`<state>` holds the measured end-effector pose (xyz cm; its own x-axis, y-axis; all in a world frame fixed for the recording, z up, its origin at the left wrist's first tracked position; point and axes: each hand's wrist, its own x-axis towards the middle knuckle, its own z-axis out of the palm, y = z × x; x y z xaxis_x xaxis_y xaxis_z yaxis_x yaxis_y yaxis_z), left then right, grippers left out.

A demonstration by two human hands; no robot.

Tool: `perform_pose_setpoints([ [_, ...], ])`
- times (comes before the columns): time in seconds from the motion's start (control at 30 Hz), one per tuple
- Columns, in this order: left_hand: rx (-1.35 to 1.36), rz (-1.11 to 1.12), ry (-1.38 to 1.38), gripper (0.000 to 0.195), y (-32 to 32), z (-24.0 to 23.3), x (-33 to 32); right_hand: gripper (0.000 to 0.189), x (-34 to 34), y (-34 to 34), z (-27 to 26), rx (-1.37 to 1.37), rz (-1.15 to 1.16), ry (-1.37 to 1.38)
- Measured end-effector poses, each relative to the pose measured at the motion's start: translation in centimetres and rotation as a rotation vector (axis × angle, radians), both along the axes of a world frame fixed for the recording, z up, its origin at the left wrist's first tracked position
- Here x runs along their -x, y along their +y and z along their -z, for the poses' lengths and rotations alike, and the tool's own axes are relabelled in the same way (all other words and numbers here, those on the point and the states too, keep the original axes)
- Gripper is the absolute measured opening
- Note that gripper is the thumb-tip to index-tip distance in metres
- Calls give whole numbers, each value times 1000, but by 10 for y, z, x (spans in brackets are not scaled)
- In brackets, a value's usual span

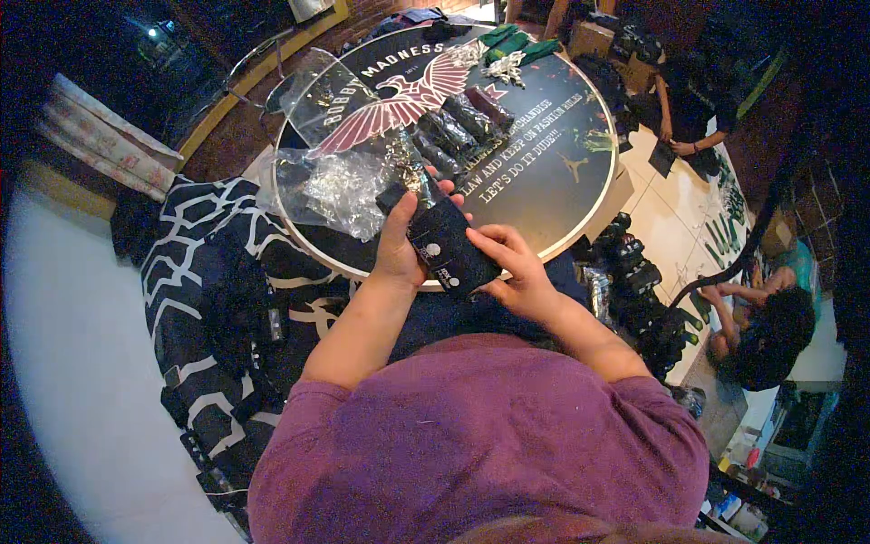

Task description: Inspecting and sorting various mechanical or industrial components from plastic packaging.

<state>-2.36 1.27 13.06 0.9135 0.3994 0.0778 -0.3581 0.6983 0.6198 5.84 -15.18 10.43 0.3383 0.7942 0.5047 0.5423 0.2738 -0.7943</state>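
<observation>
A folded bundle of dark fabric [452, 248] with small white printed marks lies between my hands over the near edge of a round table [530, 197]. My left hand [401, 248] grips it from the left, thumb on top and fingers showing beyond its far side. At its right end, my right hand [513, 265] pinches it between thumb and fingers. A shiny clear plastic wrapper [408, 160] extends from the far end of the bundle; whether it covers the fabric is unclear. Several dark plastic-wrapped packets [448, 129] lie in a row just beyond my hands.
Crumpled clear plastic bags [340, 187] cover the table's left side. Green and white textile pieces [510, 54] lie at its far edge. Dark bundles [632, 272] are piled at the right. Two people [761, 326] handle items on the right. A patterned dark cloth [211, 272] spreads at left.
</observation>
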Motion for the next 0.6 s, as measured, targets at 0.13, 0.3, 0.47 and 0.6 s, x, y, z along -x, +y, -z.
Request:
perform_pose_setpoints([
  [0.13, 44, 1, 36, 51, -6, -2, -1, 69, 1, 4, -7, -52, 88, -54],
  [0.3, 147, 30, 81, 54, -21, 1, -3, 72, -2, 12, -18, -146, 165, -92],
  [0.47, 9, 46, 132, 59, -24, 0, 1, 74, 0, 25, -37, -180, 111, 139],
  [0.6, -685, -126, 86, 81, -6, 4, 9, 74, -22, 17, -39, -83, -24, -147],
])
